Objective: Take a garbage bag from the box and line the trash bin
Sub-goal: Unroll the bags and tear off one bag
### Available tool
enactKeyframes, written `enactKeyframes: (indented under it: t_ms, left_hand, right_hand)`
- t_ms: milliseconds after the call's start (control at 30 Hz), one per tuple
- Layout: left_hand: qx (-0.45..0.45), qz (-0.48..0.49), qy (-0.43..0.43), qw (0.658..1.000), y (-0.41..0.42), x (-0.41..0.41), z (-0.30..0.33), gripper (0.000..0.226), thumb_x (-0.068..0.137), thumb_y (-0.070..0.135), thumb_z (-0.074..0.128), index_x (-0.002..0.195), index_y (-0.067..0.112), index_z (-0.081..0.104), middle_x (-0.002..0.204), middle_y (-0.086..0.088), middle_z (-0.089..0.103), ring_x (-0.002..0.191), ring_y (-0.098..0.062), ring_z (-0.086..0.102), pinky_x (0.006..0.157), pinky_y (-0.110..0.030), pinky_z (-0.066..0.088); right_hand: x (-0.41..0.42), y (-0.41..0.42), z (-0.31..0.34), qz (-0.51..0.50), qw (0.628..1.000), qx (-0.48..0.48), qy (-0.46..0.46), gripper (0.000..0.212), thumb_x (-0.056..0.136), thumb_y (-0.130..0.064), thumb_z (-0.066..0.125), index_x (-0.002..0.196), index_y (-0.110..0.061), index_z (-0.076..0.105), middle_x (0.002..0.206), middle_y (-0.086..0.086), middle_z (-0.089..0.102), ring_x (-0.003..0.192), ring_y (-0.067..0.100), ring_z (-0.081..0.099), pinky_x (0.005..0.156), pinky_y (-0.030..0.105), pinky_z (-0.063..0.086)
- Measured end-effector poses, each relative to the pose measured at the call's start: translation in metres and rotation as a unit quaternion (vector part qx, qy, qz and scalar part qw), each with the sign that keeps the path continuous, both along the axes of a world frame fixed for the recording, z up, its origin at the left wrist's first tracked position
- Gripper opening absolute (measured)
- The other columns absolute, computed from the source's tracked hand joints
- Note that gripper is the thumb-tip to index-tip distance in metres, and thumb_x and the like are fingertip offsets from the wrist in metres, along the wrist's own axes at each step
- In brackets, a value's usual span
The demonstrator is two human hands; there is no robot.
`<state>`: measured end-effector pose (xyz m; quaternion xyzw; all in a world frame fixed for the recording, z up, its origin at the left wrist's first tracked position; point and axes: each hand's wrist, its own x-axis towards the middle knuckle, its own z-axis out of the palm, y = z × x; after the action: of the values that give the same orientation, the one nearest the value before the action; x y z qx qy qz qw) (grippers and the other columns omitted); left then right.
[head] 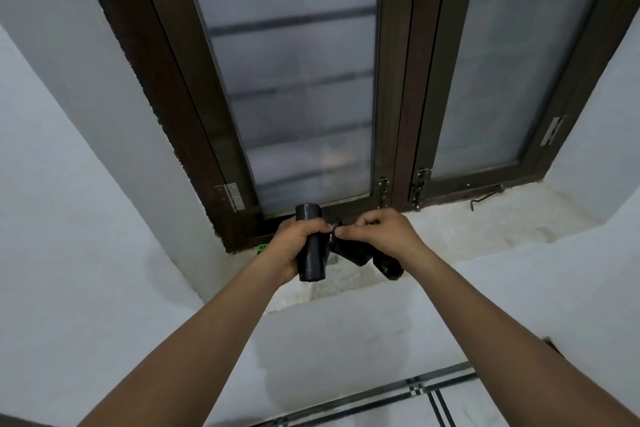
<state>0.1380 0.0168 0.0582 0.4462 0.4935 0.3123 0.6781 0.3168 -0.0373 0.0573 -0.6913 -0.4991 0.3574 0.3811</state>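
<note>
Near the centre of the frame, slightly below the middle, both bare forearms reached up from the lower edge toward a white window sill (485, 218). The left hand (294, 246) was wrapped around a black roll of garbage bags (312, 253), fingers and thumb curled about its middle so that the roll stood nearly upright, its top end poking out above the hand and its bottom end showing below the palm. Just to the right of it, the right hand (377, 234) had its fingertips bunched together, pinching the loose black bag (360, 258) where it came off the roll; the two hands were almost touching at that spot. The freed plastic hung crumpled below the right hand and wrist, in front of the sill.

Behind the hands stood a dark brown window frame (401, 97) with frosted panes, filling the upper middle of the frame, with a small metal hinge (232, 196) at left and latches at the foot of the centre post. A scrap of green label (263, 247) peeped out just left of the left hand. White walls flanked the window, and a tiled floor (433, 402) with dark lines showed at lower right.
</note>
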Motion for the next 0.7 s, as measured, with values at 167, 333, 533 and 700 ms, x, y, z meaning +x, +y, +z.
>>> enactKeyframes:
  t_ms: [167, 333, 533, 700]
  left_hand:
    - [0.023, -0.002, 0.016, 1.0, -0.001, 0.001, 0.001, 0.029, 0.082, 0.0, 0.073, 0.109, 0.004, 0.062, 0.095, -0.02, 0.067, 0.078, -0.03, 0.067, 0.064, -0.036, 0.059]
    - [0.052, -0.005, 0.028, 0.998, -0.001, 0.003, 0.001, 0.037, 0.081, 0.002, 0.075, 0.117, 0.004, 0.063, 0.104, -0.019, 0.07, 0.092, -0.031, 0.071, 0.072, -0.036, 0.059]
    - [0.074, -0.008, 0.039, 0.996, 0.0, 0.005, 0.001, 0.021, 0.08, -0.003, 0.076, 0.097, 0.007, 0.068, 0.09, -0.014, 0.071, 0.082, -0.028, 0.07, 0.076, -0.038, 0.06]
    - [0.096, 0.004, 0.045, 0.994, -0.001, 0.01, -0.003, 0.023, 0.079, -0.005, 0.077, 0.095, 0.009, 0.069, 0.089, -0.013, 0.073, 0.077, -0.025, 0.072, 0.07, -0.034, 0.062]
  right_hand:
    - [0.009, 0.004, -0.01, 0.035, 0.982, 0.034, 0.182, 0.021, 0.081, -0.004, 0.079, 0.077, -0.007, 0.059, 0.109, 0.004, 0.075, 0.094, 0.015, 0.072, 0.084, 0.031, 0.054]
    - [0.006, -0.001, -0.009, 0.084, 0.97, -0.071, 0.218, 0.041, 0.081, -0.027, 0.085, 0.118, -0.017, 0.07, 0.104, 0.006, 0.077, 0.093, 0.018, 0.076, 0.077, 0.026, 0.058]
    - [0.004, 0.001, -0.018, 0.008, 0.965, -0.013, 0.263, 0.015, 0.082, -0.004, 0.08, 0.096, -0.003, 0.075, 0.091, 0.016, 0.075, 0.086, 0.028, 0.071, 0.084, 0.039, 0.058]
    - [-0.003, 0.002, -0.021, -0.006, 0.96, -0.012, 0.281, 0.012, 0.084, -0.01, 0.081, 0.091, -0.008, 0.072, 0.084, 0.01, 0.075, 0.076, 0.02, 0.07, 0.073, 0.03, 0.059]
